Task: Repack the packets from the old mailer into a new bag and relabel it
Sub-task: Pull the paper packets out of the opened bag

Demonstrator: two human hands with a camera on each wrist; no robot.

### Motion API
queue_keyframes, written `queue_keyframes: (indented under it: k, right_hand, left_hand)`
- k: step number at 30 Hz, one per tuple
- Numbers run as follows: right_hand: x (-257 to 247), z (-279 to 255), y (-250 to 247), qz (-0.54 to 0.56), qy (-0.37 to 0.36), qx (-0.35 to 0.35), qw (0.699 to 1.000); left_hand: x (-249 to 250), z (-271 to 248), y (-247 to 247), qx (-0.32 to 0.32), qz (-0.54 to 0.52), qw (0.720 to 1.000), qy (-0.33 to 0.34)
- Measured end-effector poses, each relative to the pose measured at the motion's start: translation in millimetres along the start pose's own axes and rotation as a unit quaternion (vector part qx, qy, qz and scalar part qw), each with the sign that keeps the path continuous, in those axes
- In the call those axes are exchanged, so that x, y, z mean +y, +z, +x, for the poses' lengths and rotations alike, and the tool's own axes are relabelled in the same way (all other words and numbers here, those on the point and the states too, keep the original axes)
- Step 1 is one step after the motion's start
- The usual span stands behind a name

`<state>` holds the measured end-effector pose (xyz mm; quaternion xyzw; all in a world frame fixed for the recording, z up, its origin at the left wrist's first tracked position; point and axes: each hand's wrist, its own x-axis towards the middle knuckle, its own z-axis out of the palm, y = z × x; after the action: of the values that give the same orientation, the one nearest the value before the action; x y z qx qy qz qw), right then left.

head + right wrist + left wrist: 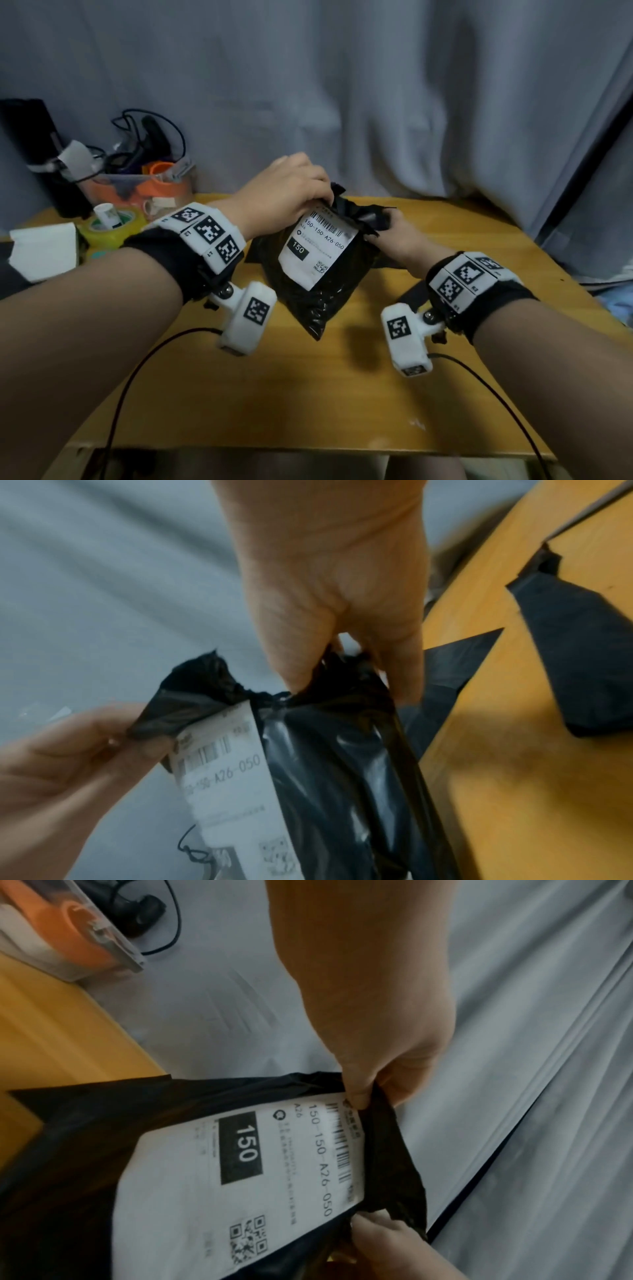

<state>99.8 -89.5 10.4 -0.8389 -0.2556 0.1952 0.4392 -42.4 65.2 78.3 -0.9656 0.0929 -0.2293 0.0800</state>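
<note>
Head view: from above and behind both forearms, facing forward and down over the yellow wooden tabletop (342, 377) toward a pale grey curtain (376, 85); widest of the three, far enough to take in both wrists.

Left wrist view: close, along the left hand (377, 1015) toward the black plastic mailer with a white printed label (85, 1150), curtain beyond the mailer.

Right wrist view: equally close, along the right hand (335, 588), mailer below, tabletop right of the mailer.

Shared by all three: mailer's torn top edge, its label, both hands pinching there.
</note>
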Motion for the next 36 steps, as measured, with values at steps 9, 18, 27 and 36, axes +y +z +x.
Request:
queue_keyframes:
  k: [9,18,27,36]
  right_hand:
    - [-6,-18,-2,0.011,0.015,-0.055,0.998]
    - [-1,-32,-7,-0.025,-0.030,-0.115,0.993]
    - [27,-27,1,-0.144,-0.079,0.026,0.986]
    - [32,-30,33,-0.107,-0.002,-0.054,0.993]
  left_hand:
    - [-4,-7,13,-0.073,-0.052,0.987,-0.130]
    - [-3,-14,18,-0.042,-0.189,0.943,-0.272]
    - [35,-12,55,-0.171,-0.177,0.947,-0.205]
    - [43,-29,75,-0.173,-0.197,0.945,-0.195]
